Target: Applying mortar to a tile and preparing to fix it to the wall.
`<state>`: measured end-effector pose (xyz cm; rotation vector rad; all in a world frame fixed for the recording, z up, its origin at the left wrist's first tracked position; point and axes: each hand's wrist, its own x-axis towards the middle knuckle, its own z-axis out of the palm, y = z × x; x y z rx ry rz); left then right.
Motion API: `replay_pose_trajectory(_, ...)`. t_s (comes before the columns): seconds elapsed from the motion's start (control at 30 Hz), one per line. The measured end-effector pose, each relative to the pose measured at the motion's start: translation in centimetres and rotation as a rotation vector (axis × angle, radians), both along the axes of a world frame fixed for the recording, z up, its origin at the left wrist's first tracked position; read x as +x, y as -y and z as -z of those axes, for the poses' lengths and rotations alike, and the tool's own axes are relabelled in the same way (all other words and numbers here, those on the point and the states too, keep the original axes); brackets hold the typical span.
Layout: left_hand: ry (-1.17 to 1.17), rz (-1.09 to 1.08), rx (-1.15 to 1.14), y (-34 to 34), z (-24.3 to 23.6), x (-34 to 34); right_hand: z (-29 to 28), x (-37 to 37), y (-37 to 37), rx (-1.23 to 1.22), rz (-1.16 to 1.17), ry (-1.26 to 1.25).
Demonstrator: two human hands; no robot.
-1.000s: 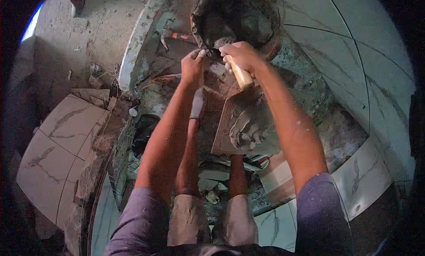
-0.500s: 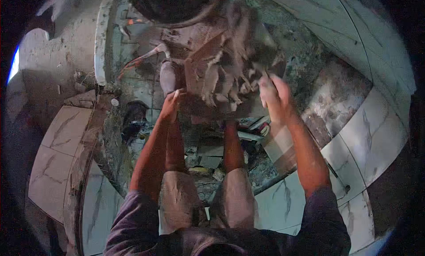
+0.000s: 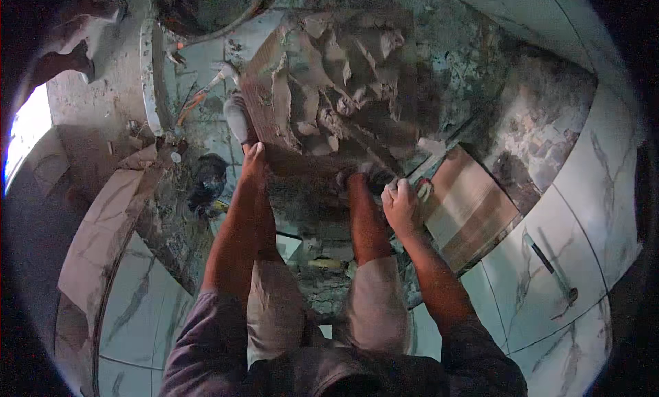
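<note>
Marbled white floor tiles (image 3: 549, 260) ring a rough patch of bare, mortar-strewn ground where the person stands. Nearest, just right of the big tile, the right hand (image 3: 401, 206) is clenched around a small tool handle (image 3: 424, 189) with a red tip, close to a leaning brown tile (image 3: 467, 215). At the big tile's lower left corner, the left hand (image 3: 255, 160) grips its edge. That big tile (image 3: 329, 102), its back ridged with thick grey mortar, is tilted up. Beyond it, at its upper left, sit a hammer (image 3: 202, 91) and a round mortar pan (image 3: 206, 9).
</note>
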<state>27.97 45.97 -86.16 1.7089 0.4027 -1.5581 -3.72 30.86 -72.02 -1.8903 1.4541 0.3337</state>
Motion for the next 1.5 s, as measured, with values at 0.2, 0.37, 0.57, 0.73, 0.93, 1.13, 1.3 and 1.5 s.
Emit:
replay_pose_trajectory(0.2, -0.017, 0.007, 0.004, 1.9, -1.4, -1.8, -1.7, -1.0, -3.4, -0.084, 0.02, 0.056)
replay_pose_trajectory(0.37, -0.126, -0.052, -0.156, 1.9, -2.4, -1.4, 0.1, 3.3, -1.0, 0.22, 0.076, -0.17)
replay_pose_trajectory(0.57, -0.036, 0.068, -0.061, 2.9, -2.4, -1.5, 2.4, -1.2, -0.7, 0.202, 0.256, -0.213)
replay_pose_trajectory(0.73, -0.024, -0.046, -0.129, 2.2, -2.1, -1.4, -1.4, 0.2, -1.0, 0.361, 0.322, -0.021)
replay_pose_trajectory(0.93, -0.043, -0.099, -0.105, 0.8, -1.4, -0.3, -0.3, -0.2, -0.7, 0.709, 0.917, 0.307)
replay_pose_trajectory(1.13, -0.07, -0.157, -0.208, 1.9, -1.3, -1.2, 3.9, 2.1, 1.2, -0.124, -0.35, 0.26)
replay_pose_trajectory(1.3, 0.045, -0.108, -0.135, 1.9, -1.6, -2.6, 2.3, 2.9, -0.1, 0.419, -0.08, -0.094)
replay_pose_trajectory(1.5, -0.027, -0.04, -0.036, 2.8, -2.0, -2.7, 2.2, 0.9, 0.9, 0.209, -0.263, -0.307)
